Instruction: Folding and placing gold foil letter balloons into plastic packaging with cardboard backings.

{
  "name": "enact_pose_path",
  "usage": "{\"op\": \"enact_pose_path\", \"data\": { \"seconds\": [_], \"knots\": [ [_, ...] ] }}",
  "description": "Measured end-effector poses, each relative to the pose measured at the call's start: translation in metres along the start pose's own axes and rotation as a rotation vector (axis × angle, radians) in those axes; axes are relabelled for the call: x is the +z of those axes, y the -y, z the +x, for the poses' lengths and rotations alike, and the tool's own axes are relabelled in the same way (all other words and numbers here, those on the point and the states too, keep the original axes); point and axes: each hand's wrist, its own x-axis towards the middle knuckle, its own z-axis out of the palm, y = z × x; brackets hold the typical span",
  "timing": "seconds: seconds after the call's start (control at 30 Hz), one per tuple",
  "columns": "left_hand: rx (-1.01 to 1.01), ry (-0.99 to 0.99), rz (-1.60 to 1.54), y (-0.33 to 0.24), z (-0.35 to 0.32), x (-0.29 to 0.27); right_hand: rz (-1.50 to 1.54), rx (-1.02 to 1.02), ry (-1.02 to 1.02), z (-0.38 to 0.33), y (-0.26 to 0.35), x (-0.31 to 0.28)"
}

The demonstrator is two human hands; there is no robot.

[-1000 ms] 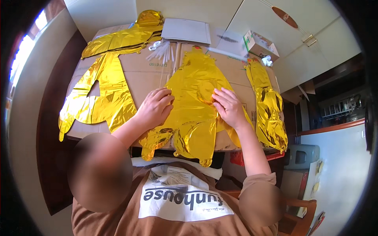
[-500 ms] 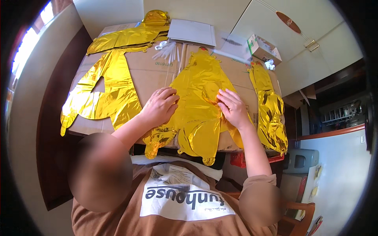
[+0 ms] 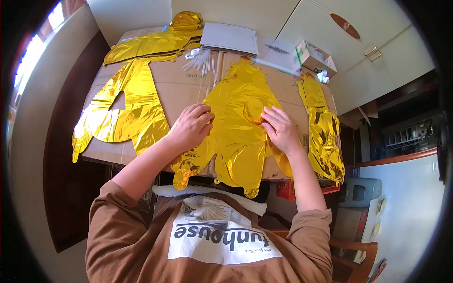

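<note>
A flat gold foil balloon [image 3: 231, 106] lies in front of me, its lower lobes hanging over the near edge of the cardboard. My left hand [image 3: 192, 125] pinches its left edge, with thumb and fingers curled together. On the other side, my right hand [image 3: 281, 127] has its fingers and thumb closed on the foil near the right edge, beside a rounded fold. The foil between the hands is creased but spread out. To the left lies another flat gold foil balloon with a triangular hole [image 3: 137, 94].
Brown cardboard [image 3: 184, 89] covers the table. Folded gold foil [image 3: 146, 47] lies at the far left, and a gold foil strip [image 3: 324, 132] at the right. Clear straws [image 3: 203, 62], a grey-white flat folder [image 3: 230, 38] and an open box [image 3: 314, 59] sit at the back.
The foil's upper part has shifted slightly to the right and its lower lobes have moved a little. Both hands stay in nearly the same place, still gripping it.
</note>
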Motion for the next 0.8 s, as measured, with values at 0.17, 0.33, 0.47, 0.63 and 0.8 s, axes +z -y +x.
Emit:
{"op": "enact_pose_path", "data": {
  "seconds": [0.17, 0.33, 0.47, 0.63, 0.8],
  "knots": [
    [-0.005, -0.010, -0.004, 0.000, -0.001, 0.002, 0.000, -0.005, -0.001, 0.003, 0.002, 0.002],
    [-0.006, -0.006, -0.008, 0.000, 0.000, 0.000, 0.001, -0.013, -0.007, 0.003, 0.001, 0.004],
    [0.014, -0.017, -0.039, 0.004, 0.003, -0.002, 0.005, -0.017, -0.008, 0.002, 0.000, 0.004],
    [-0.002, -0.014, -0.011, 0.003, 0.023, -0.013, -0.003, -0.015, 0.004, 0.002, -0.002, 0.004],
    [0.092, 0.015, -0.027, -0.006, 0.051, -0.011, -0.001, -0.011, 0.017, 0.003, -0.002, 0.003]
  ]
}}
